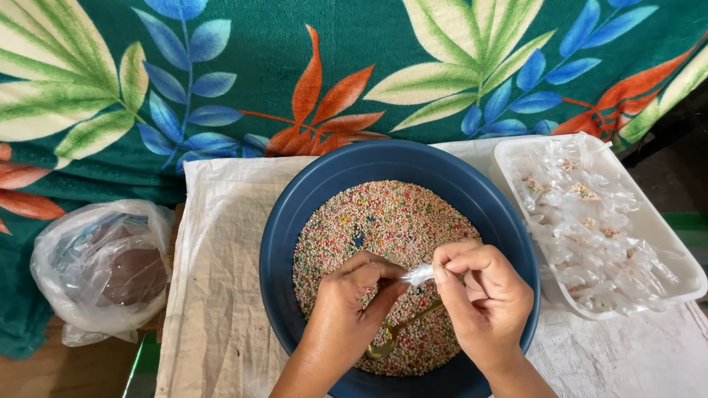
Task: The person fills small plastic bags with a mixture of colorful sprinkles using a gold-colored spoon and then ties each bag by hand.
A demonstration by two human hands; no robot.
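Two hands meet over a dark blue bowl (295, 214) filled with tiny multicoloured sugar beads (383, 221). The left hand (352, 295) and the right hand (483, 295) are drawn close together, and the fingertips of both pinch a small clear plastic wrapper (418, 275) held between them, just above the beads. A gold-coloured spoon (398, 333) slants below the hands, its bowl resting in the beads near the left wrist and its handle running up toward the right palm; whether the right hand grips the handle cannot be told. The blue bowl stands on a pale woven cloth (214, 280) spread over the work surface. To the right of the bowl, just beside its rim, sits a white foam tray (664, 250) piled with small clear packets (582, 221), some showing a few coloured beads inside. To the left, well apart from the bowl, lies a knotted translucent plastic bag (103, 269) with a brown rounded mass inside. Behind everything hangs a green fabric (295, 44) printed with large leaves in cream, blue and orange.
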